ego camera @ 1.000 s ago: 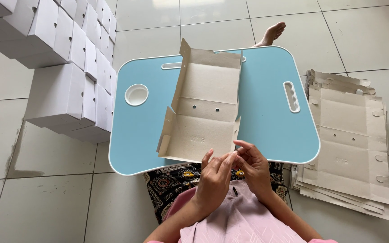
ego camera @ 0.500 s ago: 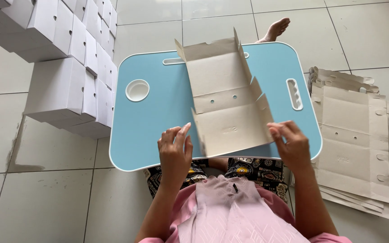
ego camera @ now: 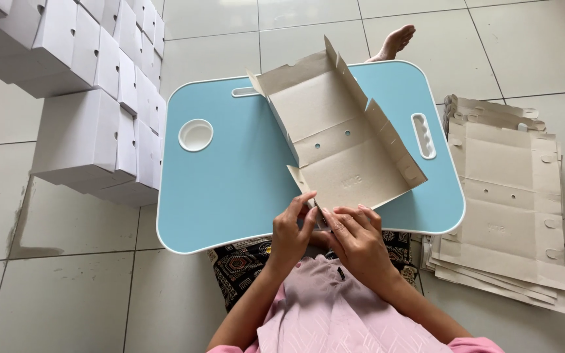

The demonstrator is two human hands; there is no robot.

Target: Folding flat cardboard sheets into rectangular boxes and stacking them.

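Note:
A partly folded grey cardboard box blank (ego camera: 341,140) lies tilted on a light blue lap table (ego camera: 230,189), its side flaps standing up. Both hands meet at the blank's near left corner by the table's front edge. My left hand (ego camera: 292,232) pinches the corner flap with its fingertips. My right hand (ego camera: 358,238) presses its fingers on the same corner from the right. The corner itself is partly hidden under the fingers.
Stacks of assembled white boxes (ego camera: 89,98) stand on the tiled floor at the left. A pile of flat cardboard blanks (ego camera: 508,196) lies on the floor at the right. A bare foot (ego camera: 393,40) shows beyond the table. A round cup recess (ego camera: 195,134) sits in the table's left part.
The hands, apart at the blank's two near corners half a second ago, have come together at its near left corner. The blank has turned clockwise and shifted right.

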